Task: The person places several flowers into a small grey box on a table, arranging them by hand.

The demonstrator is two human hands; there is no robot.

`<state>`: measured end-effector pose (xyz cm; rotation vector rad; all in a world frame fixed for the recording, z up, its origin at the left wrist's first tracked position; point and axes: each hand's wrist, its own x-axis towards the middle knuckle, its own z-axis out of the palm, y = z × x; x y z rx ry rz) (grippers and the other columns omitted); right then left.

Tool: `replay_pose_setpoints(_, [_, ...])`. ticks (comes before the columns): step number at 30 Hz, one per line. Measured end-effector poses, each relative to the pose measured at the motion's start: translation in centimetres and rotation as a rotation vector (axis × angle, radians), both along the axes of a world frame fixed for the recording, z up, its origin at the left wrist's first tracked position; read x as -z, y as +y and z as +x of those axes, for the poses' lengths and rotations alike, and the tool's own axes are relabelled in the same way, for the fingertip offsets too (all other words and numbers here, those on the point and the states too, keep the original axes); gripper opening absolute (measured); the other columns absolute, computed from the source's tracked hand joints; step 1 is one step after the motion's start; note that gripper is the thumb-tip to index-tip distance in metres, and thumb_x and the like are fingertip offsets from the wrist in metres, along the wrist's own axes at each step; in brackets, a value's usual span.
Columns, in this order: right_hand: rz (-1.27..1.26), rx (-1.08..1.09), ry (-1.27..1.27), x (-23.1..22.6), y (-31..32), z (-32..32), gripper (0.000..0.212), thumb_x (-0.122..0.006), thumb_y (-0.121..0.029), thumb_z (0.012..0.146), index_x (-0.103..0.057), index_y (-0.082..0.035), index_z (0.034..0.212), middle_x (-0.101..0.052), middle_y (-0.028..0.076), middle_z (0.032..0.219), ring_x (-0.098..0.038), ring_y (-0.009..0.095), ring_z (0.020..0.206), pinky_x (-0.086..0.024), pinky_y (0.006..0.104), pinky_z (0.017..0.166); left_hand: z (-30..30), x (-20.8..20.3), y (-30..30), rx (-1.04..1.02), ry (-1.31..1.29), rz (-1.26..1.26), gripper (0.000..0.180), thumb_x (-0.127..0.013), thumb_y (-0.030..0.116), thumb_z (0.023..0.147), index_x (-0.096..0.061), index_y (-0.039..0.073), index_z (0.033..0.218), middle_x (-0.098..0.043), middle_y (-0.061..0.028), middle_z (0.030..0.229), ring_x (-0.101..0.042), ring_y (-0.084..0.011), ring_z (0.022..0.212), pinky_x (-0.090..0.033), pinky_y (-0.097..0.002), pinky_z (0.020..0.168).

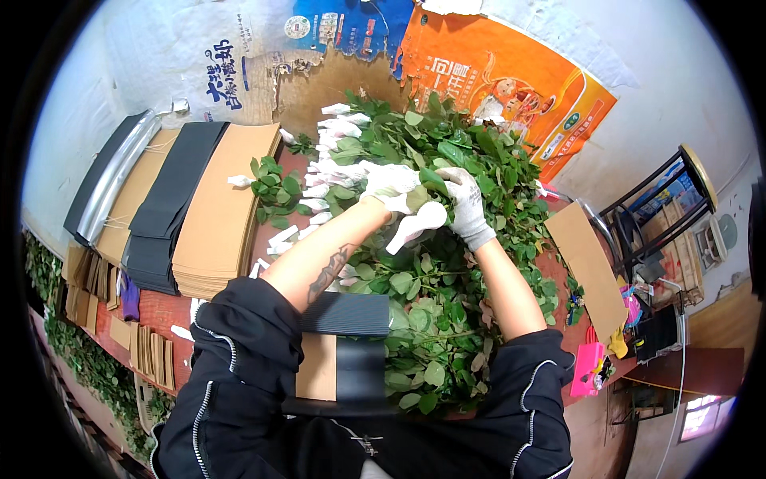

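Both my hands wear white work gloves and meet over a big heap of leafy green flower stems [447, 263] on the table. My left hand [388, 185] grips a stem among the leaves. My right hand [465, 206] is closed on the same stem, whose bud is wrapped in a white sleeve [416, 223] that hangs between the hands. Many more white-wrapped buds [331, 160] lie in a row along the heap's left side.
Stacks of brown cardboard sheets [223, 207] and black corrugated sheets [171, 191] lie at the left. A black and brown sheet [343, 343] sits near my chest. A cardboard piece [586, 267], a metal stool [670, 199] and a pink box [588, 369] are at the right.
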<state>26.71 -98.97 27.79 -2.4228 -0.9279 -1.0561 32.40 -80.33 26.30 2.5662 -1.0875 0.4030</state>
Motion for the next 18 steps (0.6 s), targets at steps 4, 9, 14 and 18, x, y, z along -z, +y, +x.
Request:
replay_pose_setpoints(4, [0.018,0.007,0.013,-0.7,-0.6,-1.6,0.034,-0.074,-0.014,0.068,-0.071,-0.009,0.102,-0.069,0.010,0.105,-0.065,0.032,0.101,-0.051,0.0424,0.089,0.5,-1.7,-0.3,-0.152,0.105,0.085,0.039,-0.053,0.042,0.086,-0.076,0.012,0.096,-0.074,-0.0133,0.100,-0.071,-0.0329,0.095,-0.052,-0.0517,0.079])
replay_pose_setpoints(9, [0.385,-0.017,0.124,-0.9,-5.8,-2.8,0.026,-0.058,-0.021,0.095,-0.067,-0.006,0.114,-0.067,0.014,0.113,-0.065,0.026,0.105,-0.053,0.0373,0.092,2.4,0.4,2.9,-0.195,-0.020,0.108,0.020,-0.059,0.027,0.088,-0.069,0.013,0.099,-0.072,-0.0151,0.093,-0.069,-0.0359,0.088,-0.051,-0.0490,0.076])
replay_pose_setpoints(14, [0.945,0.108,0.218,-2.6,-13.0,-5.2,0.028,-0.060,-0.024,0.097,-0.064,-0.006,0.118,-0.065,0.008,0.115,-0.063,0.020,0.099,-0.052,0.0326,0.087,3.5,2.4,4.7,-0.227,0.074,0.134,0.018,-0.062,0.023,0.084,-0.069,0.013,0.098,-0.072,-0.0140,0.092,-0.069,-0.0358,0.088,-0.052,-0.0487,0.076])
replay_pose_setpoints(18, [1.217,0.110,0.126,-6.8,-21.7,-8.9,0.033,-0.071,-0.026,0.093,-0.065,-0.008,0.119,-0.065,0.004,0.115,-0.061,0.016,0.093,-0.052,0.0297,0.081,4.3,2.7,4.4,-0.308,0.101,0.262,0.020,-0.061,0.021,0.084,-0.069,0.012,0.100,-0.072,-0.0155,0.097,-0.069,-0.0342,0.091,-0.053,-0.0467,0.079])
